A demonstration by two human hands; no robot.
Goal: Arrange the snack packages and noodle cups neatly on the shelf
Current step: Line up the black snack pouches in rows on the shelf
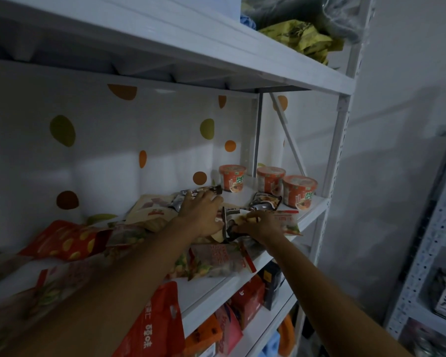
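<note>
Three orange noodle cups (299, 192) stand upright at the right end of the white shelf (317, 207). Snack packages lie scattered across the shelf: a red bag (67, 240) at the left, a beige pouch (150, 211) in the middle, a clear red-printed bag (216, 258) at the front edge. My left hand (202, 212) lies flat on the pile, fingers stretched over a dark silver pouch (180, 199). My right hand (259, 224) pinches a dark snack pouch (232, 220) lying on the pile. Another dark pouch (267, 200) lies before the cups.
The shelf above (268, 60) holds yellow-green and dark bags. The lower shelf carries red and orange boxes (247, 297) and a red bag (155, 323) that hangs at the front. A second white rack (433, 253) stands at the right. The back wall has coloured dots.
</note>
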